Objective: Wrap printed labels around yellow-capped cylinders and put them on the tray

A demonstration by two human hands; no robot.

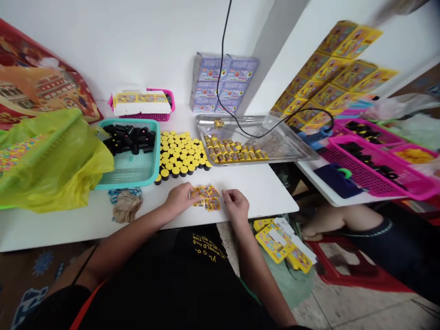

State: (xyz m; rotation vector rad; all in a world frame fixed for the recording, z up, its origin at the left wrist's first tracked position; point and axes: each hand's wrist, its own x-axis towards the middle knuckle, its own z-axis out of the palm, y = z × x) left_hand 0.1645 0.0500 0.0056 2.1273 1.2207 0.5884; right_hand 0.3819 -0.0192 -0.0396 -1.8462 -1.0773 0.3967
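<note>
Small yellow printed labels (212,204) lie in a loose cluster on the white table near its front edge. My left hand (179,198) is at the cluster's left side, its thumb and fingers closed on the edge of a label. On the right, my right hand (237,205) is just off the labels with curled fingers. Its thumb and forefinger are pinched, and whatever they hold is too small to make out. Behind the labels stand many small black jars with yellow lids (182,153). A metal tray (288,149) holds rows of yellow-labelled jars (233,151).
Left are a turquoise basket (134,173) of black pieces, a crumpled cloth (127,207) and a yellow plastic bag (58,160). Purple boxes (223,82) stand by the wall. A black cable (223,50) hangs over the tray. Another person's leg (343,217) is at right, near pink baskets (371,167).
</note>
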